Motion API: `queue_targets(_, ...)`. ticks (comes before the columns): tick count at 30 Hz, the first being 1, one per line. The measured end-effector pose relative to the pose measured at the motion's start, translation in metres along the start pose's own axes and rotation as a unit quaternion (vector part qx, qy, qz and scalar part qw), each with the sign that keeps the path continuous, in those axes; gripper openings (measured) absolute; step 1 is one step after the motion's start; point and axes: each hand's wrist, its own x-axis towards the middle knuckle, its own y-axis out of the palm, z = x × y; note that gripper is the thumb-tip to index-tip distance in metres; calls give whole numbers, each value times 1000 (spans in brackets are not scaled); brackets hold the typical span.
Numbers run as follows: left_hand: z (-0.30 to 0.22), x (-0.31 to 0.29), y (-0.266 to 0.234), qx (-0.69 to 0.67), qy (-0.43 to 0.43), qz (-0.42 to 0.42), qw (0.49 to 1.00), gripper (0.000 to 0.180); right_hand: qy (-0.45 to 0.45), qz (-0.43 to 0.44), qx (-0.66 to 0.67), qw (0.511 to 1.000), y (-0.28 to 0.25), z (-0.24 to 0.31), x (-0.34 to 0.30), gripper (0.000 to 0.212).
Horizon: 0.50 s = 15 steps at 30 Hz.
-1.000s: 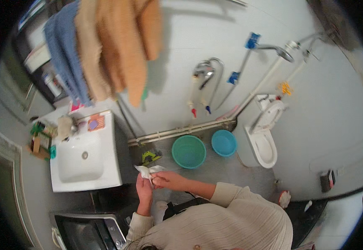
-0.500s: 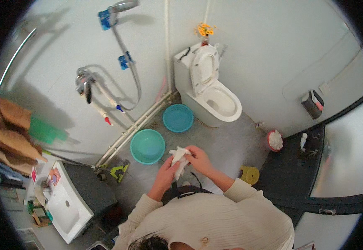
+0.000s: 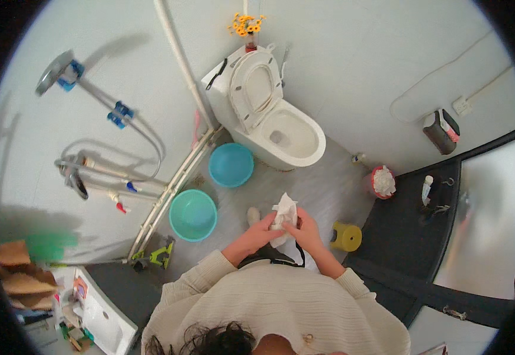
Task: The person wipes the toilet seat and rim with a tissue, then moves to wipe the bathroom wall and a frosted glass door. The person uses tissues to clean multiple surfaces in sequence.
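A crumpled white tissue is held between both hands in front of my body. My left hand is closed on its left side, with the thumb pressed against it. My right hand grips it from the right, and its thumb lies over the lower part. The tissue's upper end sticks up past my fingers. Beyond my hands stands a white toilet with its lid and seat raised.
A blue basin and a green basin sit on the floor at left. To the right are a yellow stool and a red bin full of white paper. A sink is at lower left; a tissue dispenser hangs on the right wall.
My view has turned, so the toilet and basins sit further left. Both hands have shifted right in the picture with the tissue, which now stands more upright between them.
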Motion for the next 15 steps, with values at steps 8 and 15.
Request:
queue_targets(8,-68,141,-20,-347,-113,151,919,45,56,19,327,943,-103,42,98,35)
queue_targets(15,-111,262,45,-237,-116,96,960,40,-21,-182,168,968,-215,45,120,45)
